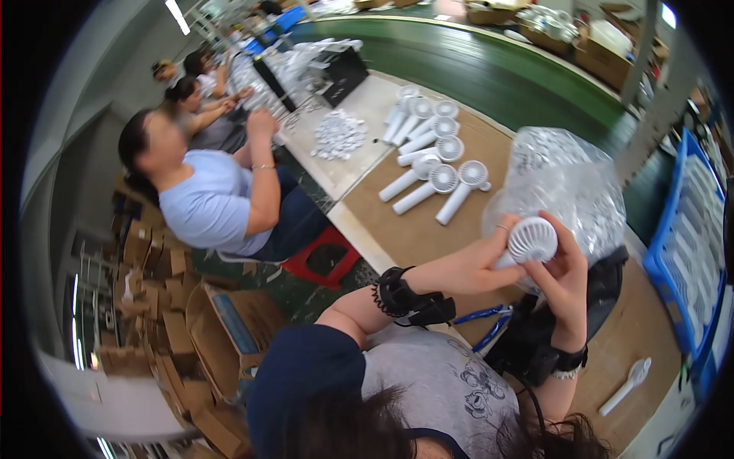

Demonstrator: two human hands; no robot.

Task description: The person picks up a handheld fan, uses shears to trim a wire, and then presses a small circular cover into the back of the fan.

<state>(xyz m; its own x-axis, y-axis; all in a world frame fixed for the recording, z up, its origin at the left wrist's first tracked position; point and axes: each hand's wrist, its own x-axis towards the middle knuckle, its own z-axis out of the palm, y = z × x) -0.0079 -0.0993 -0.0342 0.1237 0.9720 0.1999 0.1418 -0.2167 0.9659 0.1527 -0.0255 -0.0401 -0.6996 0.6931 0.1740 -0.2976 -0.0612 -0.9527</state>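
Observation:
Both my hands hold one white handheld fan (533, 240), its round slatted head facing up. My left hand (493, 258) is closed round its lower side, where the handle is mostly hidden. Fingers of my right hand (564, 271) grip the rim of the head from the other side. Just beyond them stands a clear plastic bag (562, 180) full of small white parts. Several finished-looking white handheld fans (442, 180) lie in a cluster on the brown board to the left of the bag.
A pile of small white caps (339, 135) lies farther left, near a co-worker (214, 191) on a red stool (325, 256). A blue crate (688, 245) of white parts stands at right. One white fan piece (627, 386) lies below it. A green conveyor (474, 73) runs behind.

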